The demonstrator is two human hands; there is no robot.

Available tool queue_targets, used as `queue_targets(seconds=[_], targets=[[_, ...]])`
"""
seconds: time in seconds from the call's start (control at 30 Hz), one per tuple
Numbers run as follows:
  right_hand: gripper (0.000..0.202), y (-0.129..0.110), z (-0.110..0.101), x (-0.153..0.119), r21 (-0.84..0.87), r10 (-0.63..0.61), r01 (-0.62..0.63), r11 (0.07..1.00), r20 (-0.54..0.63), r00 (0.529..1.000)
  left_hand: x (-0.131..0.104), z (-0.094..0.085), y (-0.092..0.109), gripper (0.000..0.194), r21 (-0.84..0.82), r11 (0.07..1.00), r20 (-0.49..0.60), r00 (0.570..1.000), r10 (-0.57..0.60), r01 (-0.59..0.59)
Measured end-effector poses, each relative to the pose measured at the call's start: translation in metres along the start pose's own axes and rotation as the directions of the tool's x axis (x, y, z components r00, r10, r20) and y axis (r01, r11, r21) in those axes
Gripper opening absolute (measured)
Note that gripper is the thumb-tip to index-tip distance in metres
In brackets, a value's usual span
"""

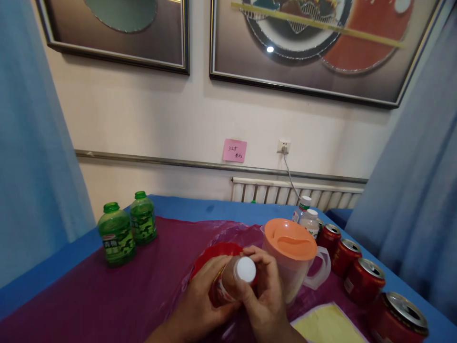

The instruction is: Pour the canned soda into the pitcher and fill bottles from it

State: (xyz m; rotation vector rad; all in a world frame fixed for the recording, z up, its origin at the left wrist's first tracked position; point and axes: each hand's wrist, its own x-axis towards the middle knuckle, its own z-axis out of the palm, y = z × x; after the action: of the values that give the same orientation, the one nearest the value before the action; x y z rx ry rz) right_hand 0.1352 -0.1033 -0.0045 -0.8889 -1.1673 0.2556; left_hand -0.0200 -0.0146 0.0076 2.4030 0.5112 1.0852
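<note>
Between my two hands is a small bottle [228, 278] with a white cap [246, 270], tilted so its top faces me. My left hand [200, 295] wraps round the bottle's body and label. The fingers of my right hand [266, 290] close about its neck, the thumb just below the cap. Behind and partly under the hands lies a red bowl [214, 251], its inside mostly hidden. Close on the right of my right hand stands a clear pitcher [289, 274] with an orange lid [291, 239].
Two green bottles [116, 238] without caps stand at the left. Along the right edge is a row of red cans [364, 281], with white-capped bottles [310, 221] behind. A yellow cloth [328, 326] lies front right. Purple sheeting [143, 290] covers the blue table [200, 207].
</note>
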Motion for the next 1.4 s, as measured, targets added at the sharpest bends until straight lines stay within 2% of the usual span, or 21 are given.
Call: queue_targets(seconds=[0.03, 0.1, 0.3, 0.47, 0.57, 0.67, 0.8, 1.07, 1.23, 1.33, 1.4], targets=[[0.049, 0.001, 0.002, 0.000, 0.047, -0.007, 0.009, 0.999, -0.025, 1.000, 0.000, 0.000, 0.000, 0.065, -0.001, 1.000, 0.009, 1.000, -0.004, 0.004], [0.061, 0.000, 0.003, 0.001, 0.080, -0.029, 0.029, 0.996, -0.005, 1.000, -0.001, 0.001, -0.001, 0.064, 0.003, 1.000, 0.004, 1.000, -0.014, 0.014], [0.038, -0.007, -0.008, 0.002, -0.127, -0.038, 0.052, 0.991, 0.107, 0.994, -0.004, 0.004, -0.007, 0.072, 0.004, 1.000, -0.034, 0.999, -0.011, 0.011], [0.032, 0.001, -0.004, 0.002, -0.011, -0.022, 0.022, 1.000, 0.040, 0.999, 0.000, 0.001, -0.001, 0.067, -0.021, 1.000, -0.018, 1.000, 0.019, -0.019], [0.044, 0.001, 0.000, 0.001, 0.042, -0.029, 0.028, 0.999, 0.037, 0.999, 0.002, -0.001, 0.003, 0.063, -0.004, 1.000, -0.017, 1.000, 0.002, -0.003], [0.058, -0.004, -0.004, 0.001, -0.045, -0.066, 0.070, 0.997, 0.091, 0.994, 0.001, -0.001, 0.001, 0.065, 0.009, 1.000, -0.016, 1.000, -0.014, 0.014], [0.044, -0.009, -0.012, 0.003, -0.190, -0.089, 0.121, 0.974, 0.170, 0.981, -0.002, 0.000, -0.003, 0.069, 0.013, 1.000, -0.018, 1.000, -0.024, 0.024], [0.036, -0.005, -0.002, 0.002, -0.025, -0.033, 0.034, 0.999, 0.053, 0.998, 0.003, -0.003, 0.011, 0.061, -0.014, 0.999, -0.013, 0.999, 0.041, -0.041], [0.049, -0.013, -0.005, 0.002, -0.098, -0.022, 0.030, 0.995, 0.089, 0.996, 0.003, -0.003, 0.009, 0.062, 0.000, 1.000, -0.015, 1.000, 0.016, -0.016], [0.046, -0.016, -0.010, 0.004, -0.137, -0.069, 0.088, 0.987, 0.136, 0.988, 0.002, -0.004, 0.008, 0.065, 0.013, 1.000, -0.016, 1.000, 0.010, -0.010], [0.042, -0.016, -0.010, 0.006, -0.120, -0.096, 0.111, 0.987, 0.124, 0.988, 0.002, -0.004, 0.009, 0.064, 0.011, 1.000, -0.006, 1.000, 0.013, -0.013]])
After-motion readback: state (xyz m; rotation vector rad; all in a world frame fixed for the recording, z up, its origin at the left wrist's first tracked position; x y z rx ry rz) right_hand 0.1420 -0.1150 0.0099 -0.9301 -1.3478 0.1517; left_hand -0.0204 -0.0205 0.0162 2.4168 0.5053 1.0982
